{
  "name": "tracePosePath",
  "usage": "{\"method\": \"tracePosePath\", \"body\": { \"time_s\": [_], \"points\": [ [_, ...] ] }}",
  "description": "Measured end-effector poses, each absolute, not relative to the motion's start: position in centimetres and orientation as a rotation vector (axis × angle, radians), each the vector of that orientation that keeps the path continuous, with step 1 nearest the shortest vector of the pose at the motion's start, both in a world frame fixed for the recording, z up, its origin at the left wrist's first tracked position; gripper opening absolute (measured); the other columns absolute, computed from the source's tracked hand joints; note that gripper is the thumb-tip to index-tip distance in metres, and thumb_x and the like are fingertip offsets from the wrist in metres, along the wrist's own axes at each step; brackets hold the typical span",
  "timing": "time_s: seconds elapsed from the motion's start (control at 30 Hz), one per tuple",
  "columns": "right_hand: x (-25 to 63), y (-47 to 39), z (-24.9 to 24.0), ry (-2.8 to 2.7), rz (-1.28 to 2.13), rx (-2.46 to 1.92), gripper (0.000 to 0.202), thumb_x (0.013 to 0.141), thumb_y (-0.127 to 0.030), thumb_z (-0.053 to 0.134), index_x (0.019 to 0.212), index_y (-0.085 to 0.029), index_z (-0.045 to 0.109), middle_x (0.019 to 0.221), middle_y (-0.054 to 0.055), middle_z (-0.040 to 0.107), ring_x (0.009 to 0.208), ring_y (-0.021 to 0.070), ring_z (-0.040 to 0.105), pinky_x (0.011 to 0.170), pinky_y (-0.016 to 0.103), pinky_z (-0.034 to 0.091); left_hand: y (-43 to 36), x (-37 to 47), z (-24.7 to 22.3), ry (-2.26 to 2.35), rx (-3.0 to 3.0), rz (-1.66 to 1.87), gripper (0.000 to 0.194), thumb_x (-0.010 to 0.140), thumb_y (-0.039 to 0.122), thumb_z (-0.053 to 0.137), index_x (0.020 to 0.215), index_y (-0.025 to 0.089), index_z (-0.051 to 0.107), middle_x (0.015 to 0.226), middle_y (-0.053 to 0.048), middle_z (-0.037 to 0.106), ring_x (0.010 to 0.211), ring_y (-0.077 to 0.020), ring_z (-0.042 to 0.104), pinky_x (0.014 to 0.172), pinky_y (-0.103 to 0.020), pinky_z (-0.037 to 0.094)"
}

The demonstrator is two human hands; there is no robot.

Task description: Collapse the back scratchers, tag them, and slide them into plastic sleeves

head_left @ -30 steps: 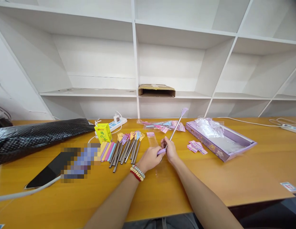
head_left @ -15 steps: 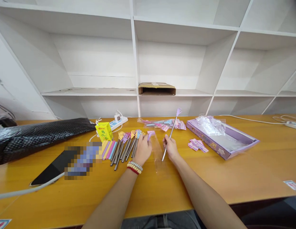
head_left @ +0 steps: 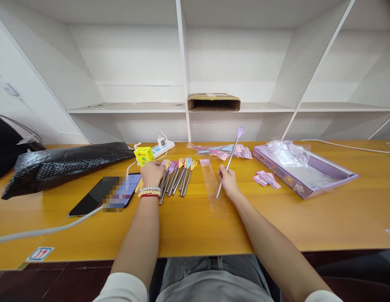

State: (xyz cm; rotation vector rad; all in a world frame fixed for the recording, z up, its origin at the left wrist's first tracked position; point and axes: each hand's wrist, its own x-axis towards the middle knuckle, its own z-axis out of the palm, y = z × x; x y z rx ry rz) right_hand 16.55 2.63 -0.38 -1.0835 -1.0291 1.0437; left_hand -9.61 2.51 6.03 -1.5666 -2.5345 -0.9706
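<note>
My right hand [head_left: 228, 181] is closed around the metal shaft of a back scratcher [head_left: 233, 153], tilted with its purple claw head up. My left hand [head_left: 152, 173] is over the left end of a row of back scratchers [head_left: 181, 176], which have steel shafts and yellow, purple, red and blue claw heads. Its fingers are curled and largely hidden. A purple piece [head_left: 164, 162] shows at the fingertips; whether it is gripped I cannot tell. Between my hands a clear plastic sleeve [head_left: 210, 184] with a pink top lies flat on the table.
A yellow box [head_left: 144, 155] stands behind my left hand, near a power strip [head_left: 163, 147]. Phones [head_left: 94, 195], a cable and a black wrapped bundle [head_left: 72, 163] lie left. Bagged scratchers [head_left: 220, 151] lie behind; pink cards [head_left: 266, 179] and a purple tray [head_left: 278, 178] lie right.
My left hand has moved left from beside the clear sleeve to the left end of the row, with a purple piece at its fingers before. My right hand still holds the back scratcher. The view has tilted down.
</note>
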Motion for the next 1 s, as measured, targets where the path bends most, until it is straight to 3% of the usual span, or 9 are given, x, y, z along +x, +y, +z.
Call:
{"method": "tracePosePath", "body": {
  "time_s": [0.3, 0.67, 1.0],
  "points": [
    [16.7, 2.4, -0.2, -1.041, 1.050, -1.082, 0.039, 0.073, -0.053, 0.050, 0.058, -0.017, 0.051, 0.043, -0.004, 0.038, 0.041, 0.0084, 0.034, 0.042, 0.024, 0.024, 1.9, -13.2, 5.4, -2.767, -1.182, -0.876, 0.044, 0.060, 0.048, 0.063, 0.079, 0.008, 0.065, 0.090, -0.025, 0.063, 0.083, -0.0378, 0.059, 0.067, -0.045, 0.046],
    [16.7, 2.3, 0.1, -1.050, 1.052, -1.089, 0.038, 0.074, -0.051, 0.051, 0.057, -0.017, 0.050, 0.041, -0.005, 0.037, 0.040, 0.0079, 0.032, 0.042, 0.024, 0.023, 1.7, -13.2, 4.8, -2.767, -1.213, -0.762, 0.043, 0.057, 0.048, 0.065, 0.079, 0.011, 0.065, 0.096, -0.021, 0.062, 0.095, -0.0358, 0.056, 0.077, -0.044, 0.044],
    [16.6, 2.1, 0.3, -1.050, 1.047, -1.090, 0.037, 0.073, -0.049, 0.053, 0.055, -0.017, 0.050, 0.042, -0.004, 0.039, 0.042, 0.0083, 0.034, 0.044, 0.024, 0.025, 1.4, -13.3, 5.3, -2.739, -1.307, -0.852, 0.034, 0.059, 0.042, 0.064, 0.074, 0.012, 0.063, 0.085, -0.018, 0.063, 0.080, -0.0330, 0.059, 0.066, -0.041, 0.046]
  ]
}}
